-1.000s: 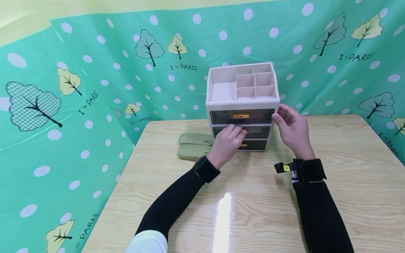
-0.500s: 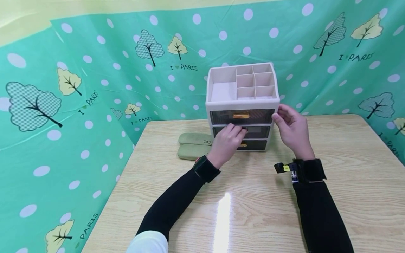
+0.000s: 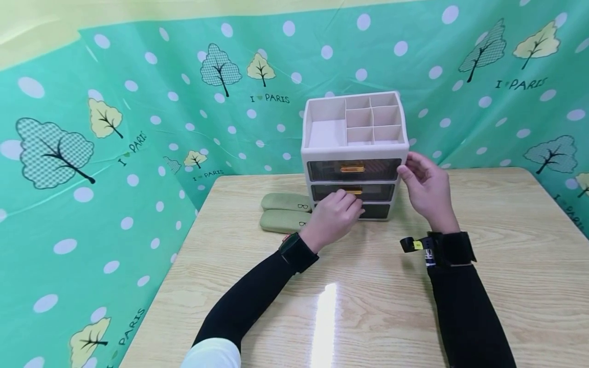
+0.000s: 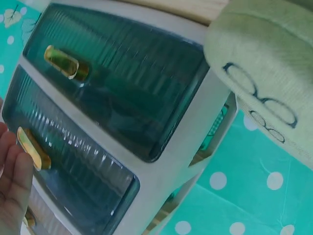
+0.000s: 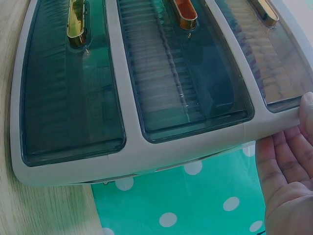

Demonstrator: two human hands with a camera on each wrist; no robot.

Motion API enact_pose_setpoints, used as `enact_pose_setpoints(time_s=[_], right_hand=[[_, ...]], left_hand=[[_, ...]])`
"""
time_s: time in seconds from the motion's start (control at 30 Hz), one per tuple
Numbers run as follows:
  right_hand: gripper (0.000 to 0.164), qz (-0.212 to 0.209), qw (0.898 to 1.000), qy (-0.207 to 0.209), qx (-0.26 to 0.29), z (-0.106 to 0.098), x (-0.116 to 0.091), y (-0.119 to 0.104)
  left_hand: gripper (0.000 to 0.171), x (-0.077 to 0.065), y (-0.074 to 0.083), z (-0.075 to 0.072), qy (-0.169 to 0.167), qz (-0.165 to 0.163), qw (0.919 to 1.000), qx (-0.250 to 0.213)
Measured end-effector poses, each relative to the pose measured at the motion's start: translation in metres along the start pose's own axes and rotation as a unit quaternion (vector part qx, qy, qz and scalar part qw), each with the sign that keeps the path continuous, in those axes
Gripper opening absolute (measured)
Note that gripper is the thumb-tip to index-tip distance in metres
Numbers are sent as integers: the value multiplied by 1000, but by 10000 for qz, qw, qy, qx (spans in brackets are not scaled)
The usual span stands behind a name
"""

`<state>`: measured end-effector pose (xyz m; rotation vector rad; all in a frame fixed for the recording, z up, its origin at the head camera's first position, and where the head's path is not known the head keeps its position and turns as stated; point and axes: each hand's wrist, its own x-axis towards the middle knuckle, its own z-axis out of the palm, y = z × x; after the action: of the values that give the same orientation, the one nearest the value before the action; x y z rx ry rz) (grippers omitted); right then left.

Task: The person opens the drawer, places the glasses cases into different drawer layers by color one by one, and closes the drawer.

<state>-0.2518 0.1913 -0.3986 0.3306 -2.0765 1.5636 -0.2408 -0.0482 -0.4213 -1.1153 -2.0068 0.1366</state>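
Observation:
A white desktop drawer organizer (image 3: pixel 355 153) with smoky see-through drawer fronts stands at the back of the table, its three drawers pushed in. My left hand (image 3: pixel 335 217) is in front of the lower drawers, hiding part of the bottom one. In the left wrist view the fingers (image 4: pixel 14 166) lie beside the gold middle handle (image 4: pixel 34 148), loosely bent and not around it. My right hand (image 3: pixel 428 189) holds the organizer's upper right side; in the right wrist view the thumb (image 5: pixel 306 115) is on the front frame and the fingers lie along the side.
Two green glasses cases (image 3: pixel 284 221) lie on the wooden table (image 3: pixel 377 296), close to the organizer's left side. Open compartments (image 3: pixel 371 120) form the organizer's top. A green dotted cloth (image 3: pixel 257 117) hangs behind and to the left.
My left hand has come off the middle drawer's handle and moved slightly down and toward me, uncovering that handle. The right hand keeps its place on the organizer.

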Motion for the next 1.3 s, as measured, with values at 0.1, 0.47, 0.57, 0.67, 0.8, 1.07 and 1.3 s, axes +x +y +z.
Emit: enact_pose_setpoints(time_s=[0.1,0.47,0.57,0.67,0.8,1.07,1.3], right_hand=[[39,-43,10000,8,-2,0,0,1],[38,-58,10000,29,-41,-1,0,2],[38,-54,10000,19,-57,-1,-1,1],[38,-51,10000,15,-60,-1,-1,0],[38,-68,10000,20,-42,-1,0,-1],[38,-57,10000,36,-12,-1,-1,0],[38,-63,9999,28,-99,-1,-1,-2]], left_hand=[[15,-2,3,3,-395,102,9991,-134],[20,-9,9,15,-1561,103,9876,-134],[21,-9,11,17,-1669,113,9859,-83],[22,-10,11,19,-1774,100,9841,-60],[22,-10,12,21,-1875,1,9822,-112],[20,-10,15,24,-1810,-283,9830,-94],[18,-9,22,29,-1439,-619,9873,265]])
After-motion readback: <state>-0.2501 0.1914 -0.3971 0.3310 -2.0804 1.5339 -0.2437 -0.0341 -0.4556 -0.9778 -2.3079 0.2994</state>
